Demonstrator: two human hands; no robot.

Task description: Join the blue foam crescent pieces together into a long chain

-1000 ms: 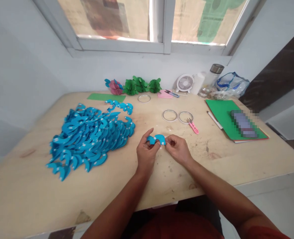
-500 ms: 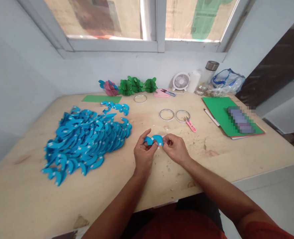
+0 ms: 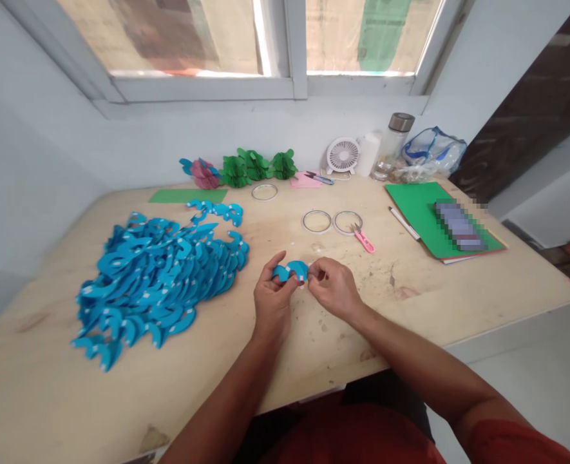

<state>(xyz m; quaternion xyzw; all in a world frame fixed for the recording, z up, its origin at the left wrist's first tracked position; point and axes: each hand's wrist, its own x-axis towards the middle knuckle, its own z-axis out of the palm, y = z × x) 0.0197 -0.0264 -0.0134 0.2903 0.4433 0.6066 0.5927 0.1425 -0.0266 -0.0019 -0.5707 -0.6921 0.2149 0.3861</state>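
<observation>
A curved blue paper cutout (image 3: 290, 270) with white tape patches is held just above the wooden table (image 3: 410, 303). My left hand (image 3: 271, 299) pinches its left end. My right hand (image 3: 333, 288) pinches its right end at a white patch. Both hands are closed on the piece. To their left lies a big heap of the same blue cutouts (image 3: 155, 274), apart from my hands.
Two tape rings (image 3: 316, 221) and pink snips (image 3: 362, 239) lie beyond my hands; a third ring (image 3: 264, 192) is farther back. Green paper flowers (image 3: 256, 165), a small fan (image 3: 342, 155), a bottle (image 3: 393, 143) and a bag line the wall. A green folder (image 3: 422, 212) lies right.
My hands stay on the blue cutout with only small finger shifts. The camera has tilted, so everything sits slightly further left and lower in view.
</observation>
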